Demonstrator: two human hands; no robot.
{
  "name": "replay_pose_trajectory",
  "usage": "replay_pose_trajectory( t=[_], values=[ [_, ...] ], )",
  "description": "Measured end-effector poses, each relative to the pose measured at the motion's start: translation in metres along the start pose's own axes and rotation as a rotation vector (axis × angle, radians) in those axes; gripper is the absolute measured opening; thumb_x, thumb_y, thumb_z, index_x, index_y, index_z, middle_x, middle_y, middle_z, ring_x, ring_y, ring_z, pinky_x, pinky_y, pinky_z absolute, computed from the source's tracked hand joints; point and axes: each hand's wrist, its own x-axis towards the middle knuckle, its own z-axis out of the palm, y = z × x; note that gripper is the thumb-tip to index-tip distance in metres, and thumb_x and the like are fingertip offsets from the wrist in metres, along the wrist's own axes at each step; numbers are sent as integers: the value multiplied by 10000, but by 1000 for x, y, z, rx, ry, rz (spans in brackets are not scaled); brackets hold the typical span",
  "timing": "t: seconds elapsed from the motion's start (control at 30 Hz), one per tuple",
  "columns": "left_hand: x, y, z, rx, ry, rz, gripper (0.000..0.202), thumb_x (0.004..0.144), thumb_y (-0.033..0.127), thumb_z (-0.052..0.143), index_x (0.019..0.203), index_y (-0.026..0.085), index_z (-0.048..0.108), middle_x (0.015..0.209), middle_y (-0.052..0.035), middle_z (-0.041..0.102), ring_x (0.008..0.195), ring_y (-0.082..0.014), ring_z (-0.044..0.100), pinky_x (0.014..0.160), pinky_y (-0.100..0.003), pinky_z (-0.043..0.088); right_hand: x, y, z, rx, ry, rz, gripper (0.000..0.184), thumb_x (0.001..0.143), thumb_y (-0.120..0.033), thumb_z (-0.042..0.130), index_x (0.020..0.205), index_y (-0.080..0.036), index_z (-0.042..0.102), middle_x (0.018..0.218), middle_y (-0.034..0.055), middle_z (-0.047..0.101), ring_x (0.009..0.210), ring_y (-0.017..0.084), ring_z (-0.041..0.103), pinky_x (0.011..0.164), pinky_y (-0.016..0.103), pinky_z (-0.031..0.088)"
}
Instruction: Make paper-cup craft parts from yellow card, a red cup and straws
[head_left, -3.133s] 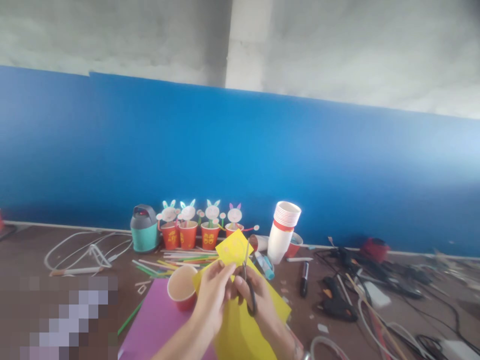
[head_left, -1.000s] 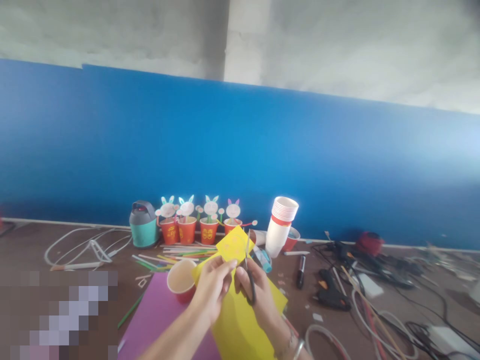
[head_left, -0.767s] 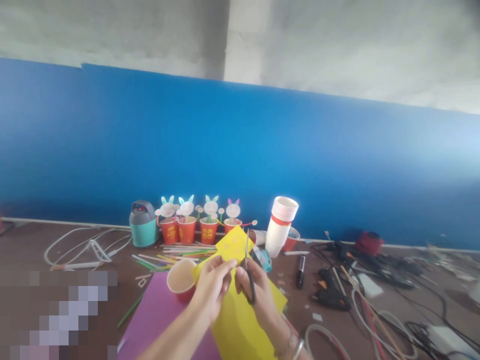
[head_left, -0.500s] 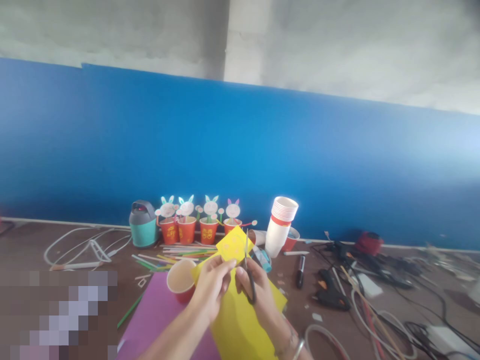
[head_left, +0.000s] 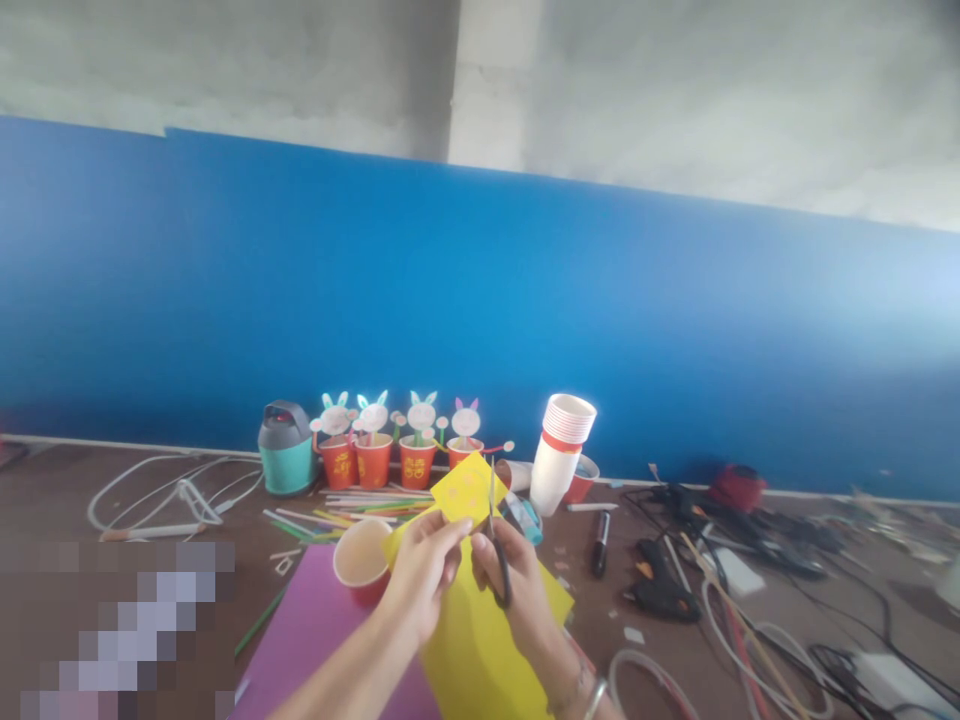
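Note:
My left hand (head_left: 429, 555) pinches a small yellow piece of paper (head_left: 466, 490) that bears faint drawn shapes. In my right hand (head_left: 517, 570) is a pair of scissors (head_left: 502, 568) with dark handles, its blades pointing up along the right edge of that piece. Below both hands lies a large yellow sheet (head_left: 469, 650), partly over a purple sheet (head_left: 307, 640). A paper cup (head_left: 363, 555) stands on the purple sheet, just left of my left hand.
Several red cups (head_left: 373, 462) with rabbit figures line the back beside a teal container (head_left: 289, 462). Straws (head_left: 352, 505) lie before them. Stacked white cups (head_left: 559, 455), a marker (head_left: 601, 545), a glue gun (head_left: 660, 585) and tangled cables (head_left: 847, 665) are to the right.
Almost nothing differs. The scissors' blades have shifted very slightly to the left against the small yellow piece; both hands keep their places.

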Motion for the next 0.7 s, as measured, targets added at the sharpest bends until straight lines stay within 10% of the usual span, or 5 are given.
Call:
replay_pose_trajectory(
  t=[0.7],
  values=[
    [0,0,-2,-12,-6,-18,274,629,346,718,629,172,506,383,121,283,364,-27,165,383,-197,58,0,-4,0,9,2,19,370,801,-527,615,705,-185,512,484,-84,370,439,67,310,427,211,230]
  ],
)
